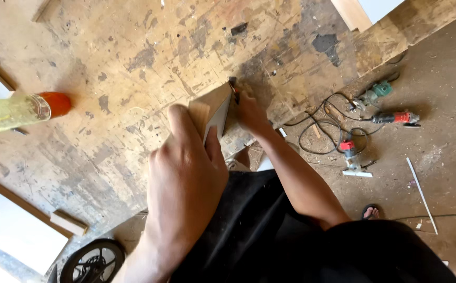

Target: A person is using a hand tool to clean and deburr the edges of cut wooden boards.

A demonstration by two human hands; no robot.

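Note:
A small flat wooden piece [213, 106] with a white face stands on edge on the worn plywood workbench [133, 68]. My left hand [186, 183] grips its near end, fingers on top and thumb along the white side. My right hand [251, 114] is at its far end, closed around a small dark tool [233, 85] pressed against the piece's top corner. What kind of tool it is cannot be made out.
A clear bottle of yellow liquid with an orange cap [20, 110] lies at the left of the bench. Power tools with tangled cords [367, 123] lie on the floor at right. White panels [13, 230] and a wheel [92, 260] sit at lower left.

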